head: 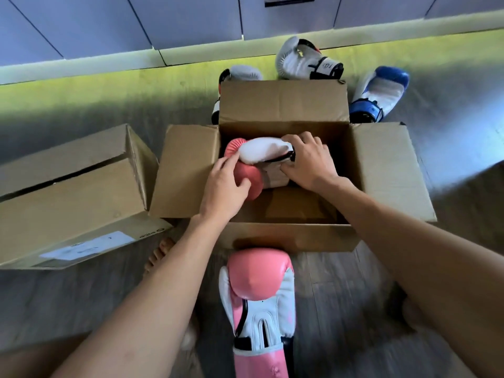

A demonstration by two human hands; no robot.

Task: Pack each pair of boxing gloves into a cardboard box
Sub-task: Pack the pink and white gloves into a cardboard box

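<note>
Head view. We have both hands inside the open cardboard box (387, 165), whose flaps are folded outward so that the mouth is unobstructed. Our left hand (226, 186) curls its fingers over the padded pink end of the pink-and-white glove (261, 152); our right hand (308, 162) grasps the cuff end of the same glove. We judge that holding both ends lets us lay the glove on its side toward the far-left part of the box, leaving room for its mate. The glove is within the box walls; we cannot tell whether it rests on the bottom. The matching pink glove (259, 290) lies on the floor just in front of the box, close to hand and not yet packed. A white glove (302, 61), a second white glove (244, 73) partly hidden by the rear flap, and a blue glove (381, 91) lie behind the box. A closed cardboard box (71, 192) sits to the left.
</note>
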